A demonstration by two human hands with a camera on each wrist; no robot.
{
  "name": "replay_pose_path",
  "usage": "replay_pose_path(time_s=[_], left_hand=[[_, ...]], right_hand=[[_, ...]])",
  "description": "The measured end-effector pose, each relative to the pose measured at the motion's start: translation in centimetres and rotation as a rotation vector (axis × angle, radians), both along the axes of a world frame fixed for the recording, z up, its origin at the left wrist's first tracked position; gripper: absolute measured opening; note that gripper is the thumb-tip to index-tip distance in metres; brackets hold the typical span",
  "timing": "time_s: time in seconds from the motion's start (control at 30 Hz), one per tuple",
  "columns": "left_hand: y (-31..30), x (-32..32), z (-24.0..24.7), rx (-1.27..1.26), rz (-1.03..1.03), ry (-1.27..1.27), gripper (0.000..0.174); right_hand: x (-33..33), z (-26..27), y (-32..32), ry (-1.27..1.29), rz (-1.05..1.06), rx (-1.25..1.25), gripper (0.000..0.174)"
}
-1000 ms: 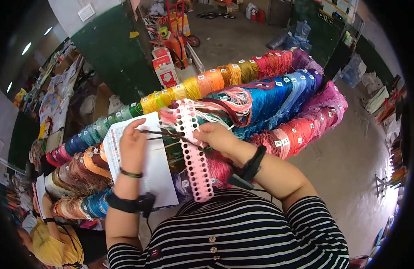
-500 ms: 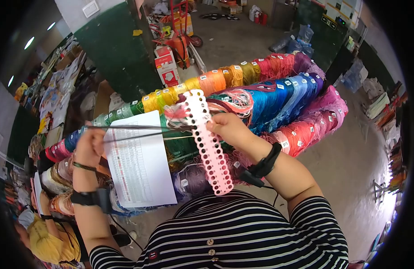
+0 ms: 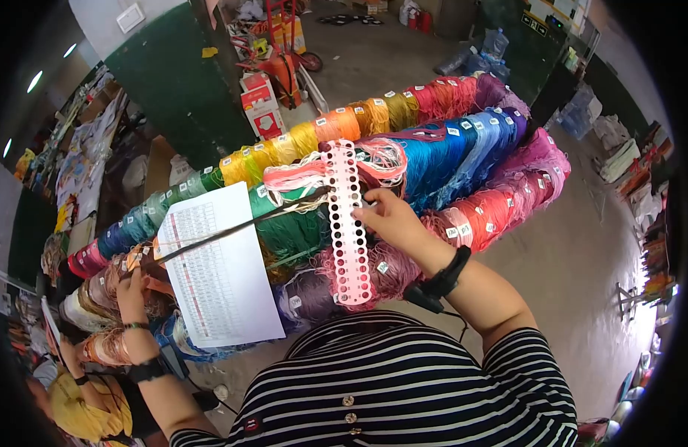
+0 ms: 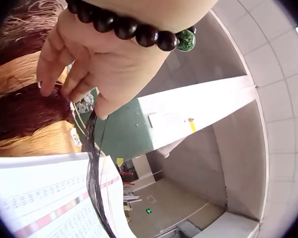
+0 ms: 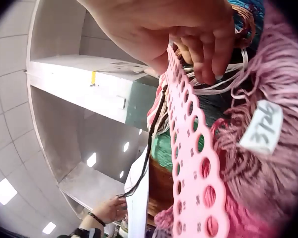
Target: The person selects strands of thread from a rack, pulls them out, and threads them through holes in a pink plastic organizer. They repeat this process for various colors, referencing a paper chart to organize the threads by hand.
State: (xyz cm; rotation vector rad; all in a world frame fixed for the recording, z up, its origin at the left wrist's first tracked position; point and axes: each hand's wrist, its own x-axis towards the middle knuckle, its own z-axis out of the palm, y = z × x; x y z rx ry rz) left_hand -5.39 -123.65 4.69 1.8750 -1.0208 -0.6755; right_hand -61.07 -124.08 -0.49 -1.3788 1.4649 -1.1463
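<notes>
My right hand [image 3: 394, 220] grips the upper part of a long pink plastic thread card [image 3: 350, 257], with scalloped edges and a row of holes along each side. From that card a black thread strand [image 3: 232, 232] stretches left across a printed sheet. Its far end is pinched between thumb and fingers of my left hand [image 3: 132, 294], over the brown skeins. In the left wrist view the black strand [image 4: 94, 181] hangs below the thumb. Pink and cream threads [image 3: 295, 176] trail from the card's top left. The right wrist view shows the thumb against the card [image 5: 196, 163].
Rows of labelled thread skeins [image 3: 433, 179] in many colours lie beneath both hands. The printed chart sheet [image 3: 243, 298] rests over them between my arms. Another person in a yellow top [image 3: 87, 406] is at lower left. A green and white pillar [image 3: 169, 82] rises behind.
My left hand has moved left and then down toward my body, drawing the black strand out long and taut. The card now hangs more upright in my right hand.
</notes>
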Motion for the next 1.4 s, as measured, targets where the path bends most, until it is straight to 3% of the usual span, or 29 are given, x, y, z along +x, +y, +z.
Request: replay_pose_path(time_s=[0.1, 0.13, 0.17, 0.2, 0.23, 0.27, 0.33, 0.37, 0.43, 0.5, 0.53, 0.57, 0.6, 0.67, 0.73, 0.77, 0.87, 0.9, 0.93, 1.03, 1.07, 1.13, 1.27, 1.4], left_hand=[[2.4, 1.5, -3.6, -0.094, -0.05, 0.026, 0.027], [3.6, -1.0, -2.9, -0.023, -0.088, 0.186, 0.03], [4.4, -4.4, -2.4, -0.021, -0.028, 0.291, 0.031], [4.9, -6.4, -1.9, -0.023, 0.039, 0.392, 0.032], [5.2, -5.6, -2.8, 0.025, -0.071, 0.433, 0.032], [5.4, -4.5, -4.5, 0.073, -0.18, 0.47, 0.032], [5.3, -4.3, -6.6, -0.15, -0.314, 0.091, 0.031], [5.5, -4.7, -6.1, -0.115, -0.315, 0.15, 0.03], [5.7, -6.5, -4.9, -0.076, -0.359, 0.328, 0.03], [5.5, -6.9, -5.1, -0.07, -0.386, 0.441, 0.034], [5.5, -6.9, -5.0, -0.068, -0.389, 0.452, 0.034], [5.5, -6.9, -5.0, -0.065, -0.391, 0.464, 0.033], [5.4, -6.9, -5.0, -0.062, -0.396, 0.474, 0.033], [5.5, -6.7, -5.1, -0.056, -0.392, 0.449, 0.032], [5.5, -6.6, -5.2, -0.051, -0.391, 0.454, 0.032], [5.6, -6.8, -4.9, -0.049, -0.383, 0.471, 0.032], [5.8, -6.8, -4.6, -0.076, -0.367, 0.51, 0.03], [5.8, -7.0, -4.4, -0.1, -0.353, 0.6, 0.029], [5.9, -7.1, -4.2, -0.122, -0.339, 0.69, 0.028], [5.9, -8.3, -4.2, -0.179, -0.299, 0.826, 0.024], [5.8, -8.8, -4.2, -0.196, -0.289, 0.85, 0.023], [5.6, -9.6, -4.7, -0.186, -0.311, 0.742, 0.022], [5.5, -10.0, -4.9, -0.13, -0.341, 0.582, 0.022], [5.5, -10.1, -4.9, -0.103, -0.349, 0.59, 0.024]], right_hand=[[-0.2, -1.0, 1.3, -0.028, 0.17, 0.126, 0.029], [-0.1, -0.4, 1.6, -0.043, 0.241, 0.201, 0.027], [0.0, 0.3, 1.7, -0.019, 0.248, 0.192, 0.012], [0.2, 2.0, 1.9, -0.217, 0.247, 0.316, 0.015], [0.3, 4.4, 2.2, -0.194, 0.204, 0.217, 0.017], [-0.8, 5.8, 1.3, 0.005, 0.231, 0.144, 0.021], [-1.4, 14.0, 0.2, 0.26, 0.272, -0.079, 0.024], [-1.8, 17.8, -0.9, 0.317, 0.298, -0.205, 0.024], [-0.2, 25.6, -2.3, 0.016, 0.272, 0.029, 0.026], [-2.1, 30.7, -7.6, 0.214, 0.044, -0.025, 0.025], [-1.8, 32.3, -7.8, 0.234, 0.075, -0.175, 0.027], [-1.6, 34.0, -8.0, 0.257, 0.103, -0.326, 0.034], [0.2, 36.7, -5.7, 0.063, 0.099, -0.346, 0.053], [-2.0, 41.1, -9.3, 0.582, 0.068, -0.559, 0.028], [-5.0, 44.4, -13.5, 1.188, -0.043, -0.772, 0.021], [-5.5, 45.0, -14.4, 0.801, -0.037, -0.635, 0.02], [3.9, 39.0, -8.0, -0.104, -0.1, -0.552, 0.02], [0.7, 38.1, -8.8, -0.013, 0.545, -0.399, 0.022], [3.5, 35.4, -6.4, 0.248, 0.508, -0.533, 0.023], [4.0, 25.6, -8.3, -0.198, 0.145, -0.062, 0.026], [6.2, 22.5, -6.3, -0.248, 0.078, -0.052, 0.026], [8.8, 18.4, -1.7, -0.25, 0.183, 0.102, 0.027], [8.0, 5.8, 1.1, -0.315, 0.043, 0.197, 0.021], [7.1, 1.7, 3.3, -0.268, -0.016, 0.149, 0.019]])
